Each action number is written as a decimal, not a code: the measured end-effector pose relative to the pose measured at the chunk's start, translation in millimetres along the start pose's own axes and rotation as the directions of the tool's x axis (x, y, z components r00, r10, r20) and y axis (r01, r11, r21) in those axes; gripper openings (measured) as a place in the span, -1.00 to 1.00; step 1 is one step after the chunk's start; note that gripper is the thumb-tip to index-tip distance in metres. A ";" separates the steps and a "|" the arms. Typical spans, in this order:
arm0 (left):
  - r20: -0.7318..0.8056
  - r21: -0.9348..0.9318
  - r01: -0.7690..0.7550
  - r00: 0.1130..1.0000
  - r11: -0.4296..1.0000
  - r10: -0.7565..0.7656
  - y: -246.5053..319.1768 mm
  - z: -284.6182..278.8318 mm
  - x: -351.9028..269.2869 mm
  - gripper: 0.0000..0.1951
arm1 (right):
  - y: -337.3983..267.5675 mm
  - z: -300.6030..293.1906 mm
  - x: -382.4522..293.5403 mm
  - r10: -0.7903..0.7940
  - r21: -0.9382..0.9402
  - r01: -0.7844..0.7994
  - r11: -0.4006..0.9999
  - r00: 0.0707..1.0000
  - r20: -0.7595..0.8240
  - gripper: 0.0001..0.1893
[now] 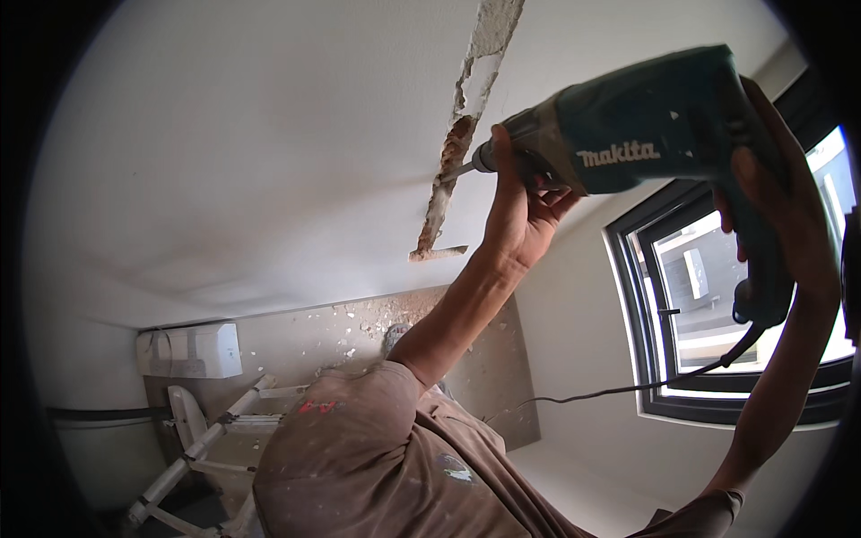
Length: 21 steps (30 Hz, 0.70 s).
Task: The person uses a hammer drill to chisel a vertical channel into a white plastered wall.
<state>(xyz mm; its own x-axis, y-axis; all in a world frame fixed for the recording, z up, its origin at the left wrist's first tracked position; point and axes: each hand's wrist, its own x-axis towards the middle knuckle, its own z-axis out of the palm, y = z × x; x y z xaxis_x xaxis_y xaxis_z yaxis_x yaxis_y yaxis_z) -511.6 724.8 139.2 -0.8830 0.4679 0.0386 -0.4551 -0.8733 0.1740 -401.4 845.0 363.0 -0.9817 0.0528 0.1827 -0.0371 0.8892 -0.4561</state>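
A teal Makita rotary hammer (646, 121) is held up with both bare hands. My left hand (521, 212) supports its front end just behind the chuck. My right hand (783, 175) is wrapped around the rear handle. The steel bit (461, 171) points left, its tip in a rough chase (440, 195) cut into the white wall (269, 168). Reddish masonry shows in part of the groove, which ends in a short crosswise cut (438, 253). The tool's power cord (625, 390) hangs from the handle and runs left.
A dark-framed window (656, 302) is at the right. An aluminium ladder (195, 447) stands at the lower left, near a white box-shaped unit (202, 350). Plaster chips and reddish dust lie scattered on the floor (498, 336) below.
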 end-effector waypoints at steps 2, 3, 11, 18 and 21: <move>0.001 0.000 -0.008 1.000 1.000 0.008 3.0 -0.8 3.3 -0.28 | 6.3 -12.7 9.7 0.004 -0.048 -0.003 0.999 1.000 0.022 -0.20; 0.022 -0.030 -0.007 1.000 1.000 0.008 2.6 3.4 3.9 -0.26 | 9.3 -15.0 10.0 0.006 -0.049 -0.005 0.999 1.000 0.019 -0.20; 0.012 0.077 0.057 0.998 0.995 -0.058 -18.2 13.1 -21.8 -0.31 | 20.4 -7.5 -49.4 0.009 0.100 -0.001 0.995 0.997 -0.079 -0.13; 0.074 0.207 0.064 0.994 0.976 -0.080 -33.0 13.8 -40.7 -0.31 | 40.0 0.3 -99.0 0.002 0.207 0.042 0.977 0.977 -0.212 -0.04; 0.080 0.219 0.070 0.993 0.973 -0.089 -31.2 9.6 -39.6 -0.31 | 37.2 7.0 -98.3 0.022 0.216 0.021 0.976 0.981 -0.192 -0.06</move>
<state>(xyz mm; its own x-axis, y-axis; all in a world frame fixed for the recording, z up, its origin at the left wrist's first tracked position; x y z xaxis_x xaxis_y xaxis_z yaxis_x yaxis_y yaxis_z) -461.3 734.8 141.6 -0.8267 0.5534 0.1019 -0.4792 -0.7873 0.3878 -307.5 869.8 322.0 -0.9282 0.1583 0.3366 -0.0969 0.7707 -0.6298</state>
